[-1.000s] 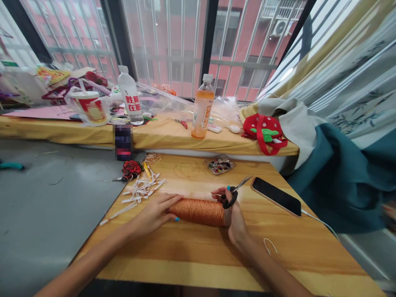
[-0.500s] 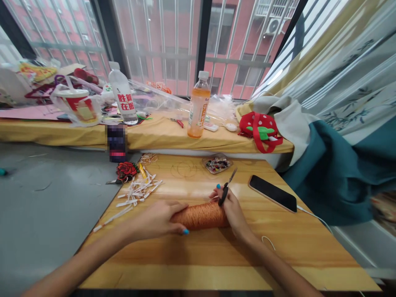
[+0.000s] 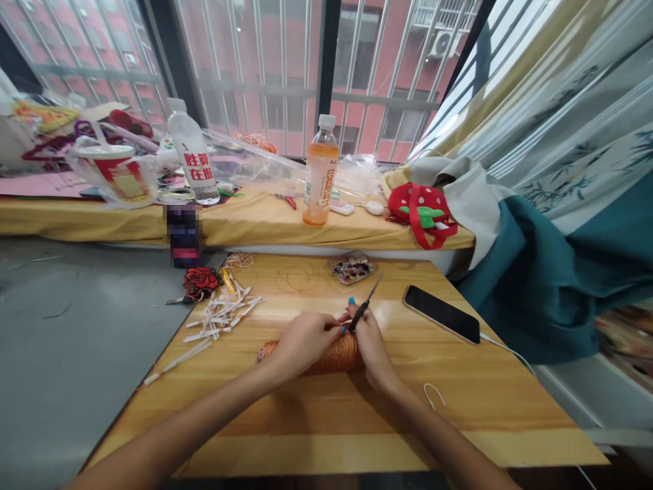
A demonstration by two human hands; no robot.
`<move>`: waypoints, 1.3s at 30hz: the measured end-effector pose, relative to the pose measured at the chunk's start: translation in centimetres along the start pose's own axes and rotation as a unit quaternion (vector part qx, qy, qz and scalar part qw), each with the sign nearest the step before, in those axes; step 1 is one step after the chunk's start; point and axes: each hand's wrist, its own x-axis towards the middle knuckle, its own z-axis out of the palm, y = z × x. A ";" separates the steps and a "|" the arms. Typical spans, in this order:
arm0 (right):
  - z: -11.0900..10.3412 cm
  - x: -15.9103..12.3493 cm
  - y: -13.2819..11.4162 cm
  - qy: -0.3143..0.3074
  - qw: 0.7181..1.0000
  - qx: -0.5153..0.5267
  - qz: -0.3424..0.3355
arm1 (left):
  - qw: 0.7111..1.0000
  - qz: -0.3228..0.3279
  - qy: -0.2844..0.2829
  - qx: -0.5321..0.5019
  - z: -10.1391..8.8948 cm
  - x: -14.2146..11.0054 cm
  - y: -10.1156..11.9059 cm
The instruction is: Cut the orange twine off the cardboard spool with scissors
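Clasped in our right hand (image 3: 376, 350) is one pair of scissors (image 3: 360, 315), its blades pointing up and away from us. Our left hand (image 3: 306, 340) arches over the spool (image 3: 334, 357), its fingertips meeting those of the right just above the thread; we cannot tell whether they pinch a strand. This one orange spool lies on its side on the table (image 3: 306, 439), close to us, its left end showing beyond our left wrist and its right end covered by our right hand.

Around it, we count one tray (image 3: 352, 282) of small beads, too many and too tiny to number, beyond the scissors, and one phone (image 3: 441, 314) to the right, with one white cable (image 3: 505, 348) running from its end. One bent white cord (image 3: 425, 391) lies nearer us on that side. To the left is one heap of white strips (image 3: 222, 316), overlapping past counting, with one yellow tool (image 3: 228, 282) and one red rose (image 3: 201, 280) at its far side.

Farther off, on the ledge (image 3: 245, 228), we see two bottles, one clear (image 3: 196, 167) and one orange (image 3: 320, 173), one lidded cup (image 3: 125, 178), one pair of red-handled pliers (image 3: 290, 202) and one red bag (image 3: 415, 204).
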 end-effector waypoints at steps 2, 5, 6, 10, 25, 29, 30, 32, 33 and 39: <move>0.1 0.2 0.0 0.006 1.000 0.008 0.007 | 0.998 0.003 0.002 -0.057 -0.2 0.0 0.1; 0.2 0.3 0.0 0.007 1.000 0.018 0.016 | 0.995 0.006 -0.002 -0.101 -0.2 0.0 0.1; 0.2 0.4 -0.1 0.005 1.000 0.019 0.018 | 0.995 0.005 0.000 -0.101 -0.1 0.1 0.0; 0.1 0.5 0.1 0.002 1.000 0.006 0.012 | 0.996 -0.005 0.031 -0.089 0.2 -0.2 0.1; -0.2 -1.2 0.3 -0.001 0.997 0.024 -0.076 | 0.977 0.159 -0.116 -0.079 -3.0 -0.2 -2.2; -0.3 -1.5 0.1 0.003 0.997 0.017 -0.079 | 0.978 0.185 -0.089 -0.037 -2.8 -1.0 -1.6; -0.3 -1.5 0.0 0.002 0.997 0.017 -0.078 | 0.979 0.190 -0.074 -0.020 -2.7 -1.1 -1.5; -0.2 -1.3 -0.1 0.003 0.997 0.020 -0.077 | 0.977 0.208 -0.055 0.009 -2.4 -1.2 -1.5; -0.2 -1.2 -0.1 0.003 0.997 0.023 -0.077 | 0.974 0.218 -0.050 0.021 -2.3 -1.2 -1.6; -0.2 -0.2 0.8 -0.021 0.999 0.021 -0.037 | 0.971 0.220 -0.029 0.089 -1.8 -1.6 -2.1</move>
